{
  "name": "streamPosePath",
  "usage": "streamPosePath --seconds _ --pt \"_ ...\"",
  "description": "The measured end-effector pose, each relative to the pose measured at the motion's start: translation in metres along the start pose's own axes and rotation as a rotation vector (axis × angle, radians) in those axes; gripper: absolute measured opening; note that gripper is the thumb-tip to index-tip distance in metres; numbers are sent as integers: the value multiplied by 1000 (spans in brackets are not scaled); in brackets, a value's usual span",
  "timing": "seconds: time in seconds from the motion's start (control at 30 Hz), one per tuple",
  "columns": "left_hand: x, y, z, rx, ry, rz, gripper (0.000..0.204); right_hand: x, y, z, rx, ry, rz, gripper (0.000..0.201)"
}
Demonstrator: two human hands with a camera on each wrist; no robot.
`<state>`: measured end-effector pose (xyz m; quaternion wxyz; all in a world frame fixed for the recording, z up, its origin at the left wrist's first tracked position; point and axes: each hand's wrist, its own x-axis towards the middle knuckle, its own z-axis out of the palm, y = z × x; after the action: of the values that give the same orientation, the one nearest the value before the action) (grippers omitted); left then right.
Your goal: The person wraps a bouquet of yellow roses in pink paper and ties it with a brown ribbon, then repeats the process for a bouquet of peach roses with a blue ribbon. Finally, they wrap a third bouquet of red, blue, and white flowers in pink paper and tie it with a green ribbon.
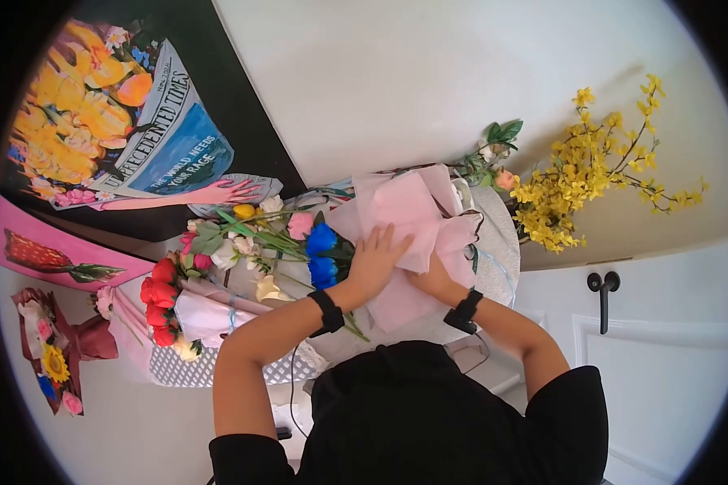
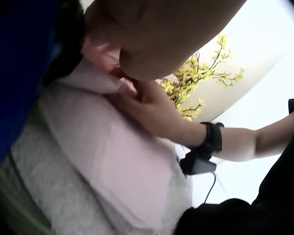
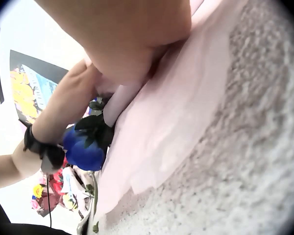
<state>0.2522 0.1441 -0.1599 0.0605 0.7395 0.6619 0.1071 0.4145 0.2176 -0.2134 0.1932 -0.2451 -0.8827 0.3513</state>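
Note:
Sheets of pale pink wrapping paper (image 1: 400, 212) lie folded and overlapping on the round table. My left hand (image 1: 374, 263) rests on the paper, its fingers spread and fairly straight. Opposite it, my right hand (image 1: 435, 283) reaches under a fold that covers its fingertips in the head view. The left wrist view shows the right hand (image 2: 149, 105) with bent fingers pinching the bunched paper (image 2: 100, 81). Blue roses (image 1: 322, 240) with dark leaves lie just left of my left hand, their stems pointing toward my body. In the right wrist view a blue rose (image 3: 85, 149) sits beside the paper.
Loose flowers, including a pink one (image 1: 300, 225), lie left on the table. A wrapped bunch of red roses (image 1: 161, 295) is at the left edge. Yellow blossom branches (image 1: 570, 178) stand at the right. A textured pale cloth (image 1: 500, 234) covers the table; a cable (image 1: 293, 388) hangs below.

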Motion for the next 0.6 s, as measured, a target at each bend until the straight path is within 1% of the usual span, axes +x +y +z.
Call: streamPosePath --seconds 0.03,0.1,0.13,0.2,0.23,0.27,0.3,0.33,0.37,0.4,0.47,0.53,0.6 --pt "-4 -1 3 11 4 24 63 1 -4 -11 0 -5 -3 38" --pt "-7 -4 4 22 9 50 64 3 -17 -37 -116 7 -111 35" --pt "-9 -5 4 1 34 72 63 0 -11 -48 -117 4 -109 35" --pt "-12 -10 3 -22 61 93 62 -9 2 -71 -360 5 -187 33" --pt "-11 -14 2 -73 92 140 61 -13 7 -78 -362 3 -189 33" --pt "-11 -18 2 -124 124 185 61 -16 12 -84 -456 32 -194 32" --pt "-11 -19 2 -126 126 182 61 -20 17 -88 -550 60 -199 31" --pt "-12 -20 1 -154 127 225 60 -23 20 -88 -551 57 -201 31" --pt "-11 -22 -1 -181 127 271 60 -27 23 -87 -625 47 -219 31" --pt "-11 -24 -2 -183 130 272 60 -30 27 -88 -702 38 -236 30" --pt "-11 -30 -8 -179 12 355 59 -30 24 -92 -696 66 -206 32" --pt "-14 -36 -12 -177 -19 386 58 -32 16 -92 -685 90 -171 33" --pt "-15 -41 -13 -170 -52 409 58 -26 7 -89 -793 218 -199 35"
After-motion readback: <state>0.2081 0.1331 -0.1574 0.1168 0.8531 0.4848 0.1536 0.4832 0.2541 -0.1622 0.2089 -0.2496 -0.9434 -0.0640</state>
